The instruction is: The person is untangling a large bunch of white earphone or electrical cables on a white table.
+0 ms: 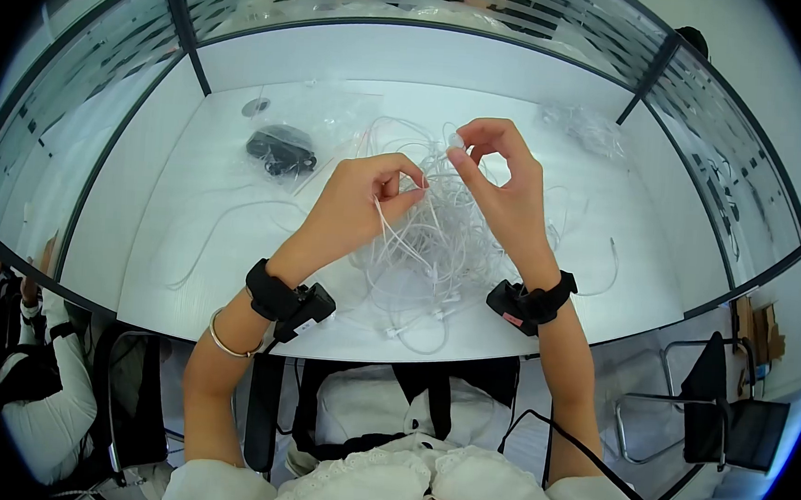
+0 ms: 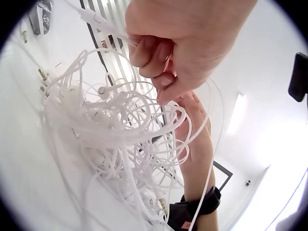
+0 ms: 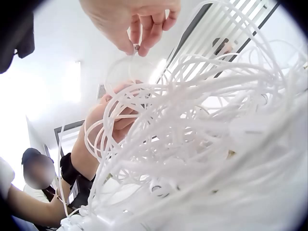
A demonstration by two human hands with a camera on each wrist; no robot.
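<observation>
A tangled heap of white earphone cables lies on the white table. On its left side the left hand pinches a white cable between thumb and fingers, other fingers curled; in the left wrist view the left hand has a cable running out of its curled fingers. Above the heap's far edge, the right hand pinches a small white earpiece between thumb and index finger. The right wrist view shows the right hand with this small piece at its fingertips. Metal plugs stick out of the tangle.
A clear bag with a black item lies at the back left, and clear plastic at the back right. Loose cables trail left and right. Low partitions enclose the table. Another person is at the left.
</observation>
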